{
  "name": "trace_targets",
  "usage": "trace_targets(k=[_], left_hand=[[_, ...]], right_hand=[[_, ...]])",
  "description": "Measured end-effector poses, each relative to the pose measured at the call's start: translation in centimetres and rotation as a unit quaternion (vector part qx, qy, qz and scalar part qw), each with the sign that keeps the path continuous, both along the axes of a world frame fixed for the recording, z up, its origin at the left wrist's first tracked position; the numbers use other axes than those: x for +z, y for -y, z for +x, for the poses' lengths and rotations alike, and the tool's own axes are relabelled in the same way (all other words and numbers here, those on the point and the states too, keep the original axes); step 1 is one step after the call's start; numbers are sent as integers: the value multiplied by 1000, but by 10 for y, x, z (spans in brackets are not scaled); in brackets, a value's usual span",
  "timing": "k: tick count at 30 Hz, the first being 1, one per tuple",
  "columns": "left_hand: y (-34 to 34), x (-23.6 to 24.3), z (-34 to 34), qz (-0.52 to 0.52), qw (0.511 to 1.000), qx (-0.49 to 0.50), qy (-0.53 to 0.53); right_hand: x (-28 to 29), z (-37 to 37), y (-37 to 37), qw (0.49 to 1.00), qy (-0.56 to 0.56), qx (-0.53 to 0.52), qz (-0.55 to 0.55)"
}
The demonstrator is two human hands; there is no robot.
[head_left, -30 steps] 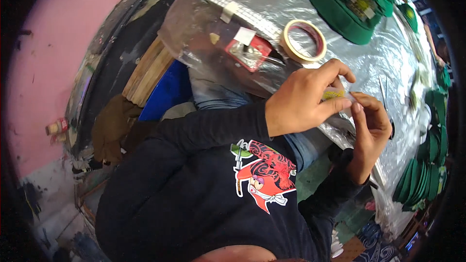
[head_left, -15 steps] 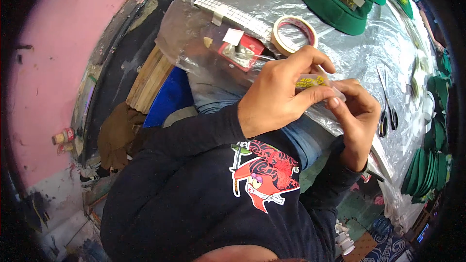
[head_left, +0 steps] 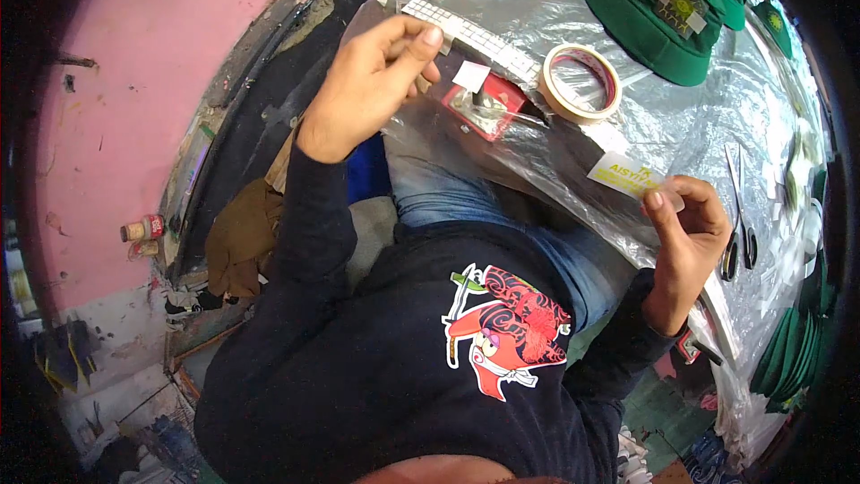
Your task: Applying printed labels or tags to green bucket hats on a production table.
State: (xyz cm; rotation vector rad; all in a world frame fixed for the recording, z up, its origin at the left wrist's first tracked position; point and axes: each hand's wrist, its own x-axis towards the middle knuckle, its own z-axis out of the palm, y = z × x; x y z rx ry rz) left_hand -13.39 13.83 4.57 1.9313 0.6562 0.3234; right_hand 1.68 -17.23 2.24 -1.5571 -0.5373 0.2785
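Observation:
My right hand (head_left: 688,233) pinches a small translucent film with yellow lettering (head_left: 622,174) by its right end. The film's free end points left over the plastic sheet. Away to the left, my left hand (head_left: 372,81) is raised with thumb and fingers pressed together; whatever lies between them, if anything, is too small to make out. Just beyond it runs a long white gridded strip (head_left: 479,40). Between the hands sit a roll of cream masking tape (head_left: 611,106) and a red tray (head_left: 491,124) with a dark-handled tool and a white square on it.
Clear plastic sheeting (head_left: 528,0) covers the work surface. A green bucket hat (head_left: 627,13) with taped-on film lies at the far side. Black-handled scissors (head_left: 750,246) rest right of my right hand, near stacked green fabric pieces (head_left: 793,354). A pink wall (head_left: 116,125) stands left.
My left hand has let go of the film and moved left and away, toward the gridded strip. The right hand keeps the film, now stretched out in view. The whole view has shifted slightly.

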Motion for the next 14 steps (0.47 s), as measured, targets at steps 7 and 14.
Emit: trace_targets(k=[7,14], left_hand=[[0,-27,0,-165,984,-14,63],[-5,-28,10,-74,992,-99,7]], right_hand=[[-2,-5,-11,999,5,-27,-17],[-8,-2,-11,999,4,26,-20]])
